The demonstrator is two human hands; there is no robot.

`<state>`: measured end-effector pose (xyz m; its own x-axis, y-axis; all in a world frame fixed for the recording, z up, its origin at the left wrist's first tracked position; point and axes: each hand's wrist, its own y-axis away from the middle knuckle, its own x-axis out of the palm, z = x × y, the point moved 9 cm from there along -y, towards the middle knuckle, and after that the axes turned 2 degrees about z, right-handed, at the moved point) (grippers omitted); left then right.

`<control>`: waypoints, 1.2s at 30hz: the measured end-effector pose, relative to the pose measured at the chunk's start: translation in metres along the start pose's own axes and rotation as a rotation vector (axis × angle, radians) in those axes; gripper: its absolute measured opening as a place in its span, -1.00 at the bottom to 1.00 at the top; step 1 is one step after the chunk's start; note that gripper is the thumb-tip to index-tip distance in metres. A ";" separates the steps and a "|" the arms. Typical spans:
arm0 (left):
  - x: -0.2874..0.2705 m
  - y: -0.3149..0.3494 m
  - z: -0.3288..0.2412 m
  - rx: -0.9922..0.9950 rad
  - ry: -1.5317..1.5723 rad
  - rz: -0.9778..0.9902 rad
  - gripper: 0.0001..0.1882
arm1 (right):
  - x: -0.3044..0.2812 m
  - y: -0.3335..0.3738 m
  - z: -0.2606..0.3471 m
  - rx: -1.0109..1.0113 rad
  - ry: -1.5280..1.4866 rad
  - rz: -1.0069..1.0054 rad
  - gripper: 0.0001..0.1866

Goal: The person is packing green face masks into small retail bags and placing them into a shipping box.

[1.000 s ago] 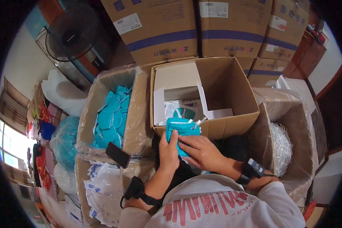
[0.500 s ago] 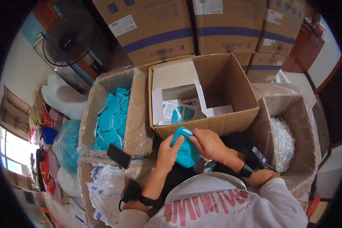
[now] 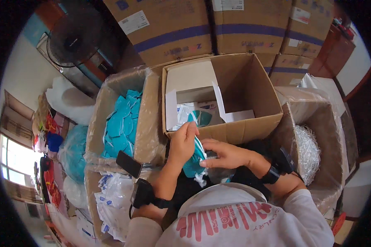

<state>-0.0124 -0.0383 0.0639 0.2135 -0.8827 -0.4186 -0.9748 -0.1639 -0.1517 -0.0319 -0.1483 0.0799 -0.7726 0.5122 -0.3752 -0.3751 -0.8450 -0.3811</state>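
My left hand (image 3: 182, 142) grips a teal folded face mask (image 3: 191, 166) by its upper part, in front of the open carton. The mask is turned nearly edge-on, its pale edge toward my right hand. From its lower end hangs a small bunch of white elastic cord (image 3: 200, 180). My right hand (image 3: 228, 154) is beside the mask with fingers and thumb apart, the thumb tip close to the mask's edge; whether it touches is unclear. Inside the carton, a white box (image 3: 192, 76) with raised flaps holds flat packets and a teal mask (image 3: 202, 118).
The cardboard carton (image 3: 235, 131) stands ahead. Left is a plastic-lined box of teal masks (image 3: 121, 123); nearer are white packets (image 3: 113, 201) and a dark phone (image 3: 129, 164). Right is a box with white elastic cords (image 3: 308, 152). Large cartons (image 3: 251, 33) stand behind; a fan (image 3: 72, 41) stands far left.
The mask has turned from face-up to nearly edge-on and moved slightly left, with the white cord now dangling. My right hand has come off its upper edge and opened.
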 end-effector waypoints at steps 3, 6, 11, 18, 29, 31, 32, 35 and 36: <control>-0.011 -0.009 0.003 0.001 0.058 -0.076 -0.60 | 0.016 0.006 -0.018 0.328 -0.430 0.217 -0.72; -0.038 -0.020 0.006 -0.024 0.059 -0.175 -0.59 | 0.022 0.021 -0.031 0.510 -0.677 0.288 -0.68; -0.079 -0.026 0.010 -0.056 0.033 -0.287 -0.56 | 0.004 0.042 -0.040 0.634 -0.676 0.266 -0.64; -0.117 -0.026 0.011 -0.046 -0.175 -0.200 -0.65 | -0.029 0.052 -0.042 0.688 -0.520 0.201 -0.65; 0.051 0.094 0.003 -0.201 0.111 0.994 -0.72 | 0.008 0.031 -0.047 0.396 -0.017 0.136 -0.74; 0.031 0.072 -0.003 -0.256 0.428 0.652 -0.74 | 0.022 0.039 -0.040 0.301 0.054 0.058 -0.77; 0.020 0.062 0.002 -0.310 0.568 0.482 -0.74 | 0.025 0.041 -0.033 0.270 0.017 -0.006 -0.78; 0.024 0.070 0.014 0.020 -0.071 0.474 -0.68 | 0.044 0.038 -0.026 0.315 0.208 0.109 -0.76; 0.024 0.072 0.012 0.095 -0.339 0.503 -0.66 | 0.049 0.038 -0.025 0.303 0.241 0.137 -0.75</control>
<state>-0.0770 -0.0656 0.0319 -0.2475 -0.6501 -0.7184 -0.9547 0.2903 0.0662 -0.0711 -0.1517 0.0256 -0.6973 0.3824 -0.6063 -0.4387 -0.8966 -0.0610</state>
